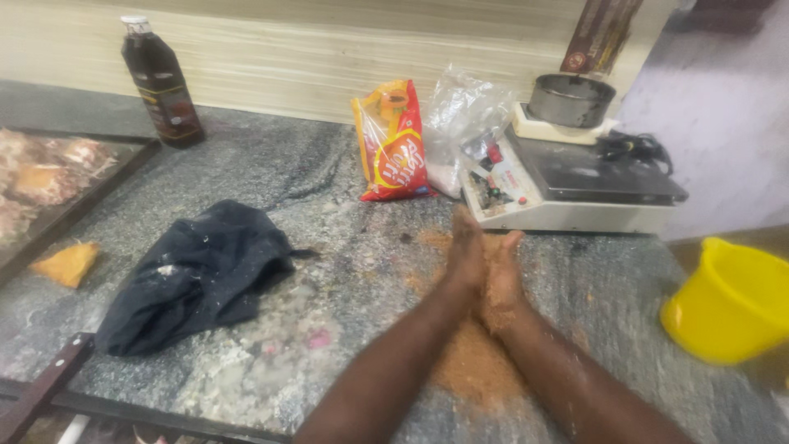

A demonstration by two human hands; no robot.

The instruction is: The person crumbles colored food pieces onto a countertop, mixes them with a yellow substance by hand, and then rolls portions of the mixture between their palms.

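Left hand (466, 247) and right hand (501, 275) pressed flat together, palm to palm, fingers straight, holding nothing visible. Both coated in reddish-brown powder. Loose heap of same reddish-brown powder (477, 362) lies on grey speckled stone worktop (345, 173) directly beneath wrists. Rub over heap so falling grains land there, not toward crumpled dark cloth (197, 275) or white electric scale (575, 193).

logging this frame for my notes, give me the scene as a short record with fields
surface: grey stone counter
left hand: pressed palm to palm against right hand
under hands: reddish-brown powder spread on the counter
left of hands: crumpled dark cloth
behind hands: red and yellow packet, white appliance
far left: dark bottle
right: yellow bucket
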